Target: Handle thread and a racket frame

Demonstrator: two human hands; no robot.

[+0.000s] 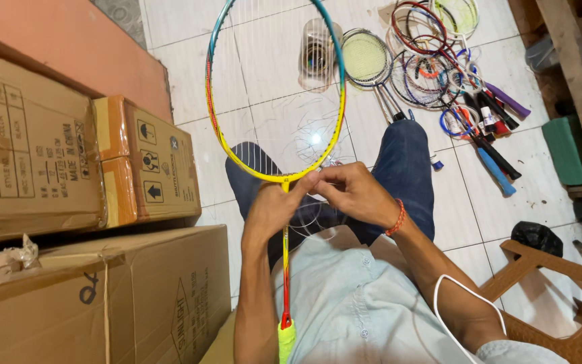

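The yellow-and-teal badminton racket (275,101) lies along the person's lap, head pointing away, yellow handle toward the torso. Left hand (274,207) pinches the frame's throat; right hand (355,192), closed beside it and touching, pulls thin white string (311,219) there.

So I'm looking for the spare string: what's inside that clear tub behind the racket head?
Seen through the racket head, the clear tub on the tiled floor holds what looks like a dark coil or reel. The strings and frame cover part of it, so I cannot tell if it is string.
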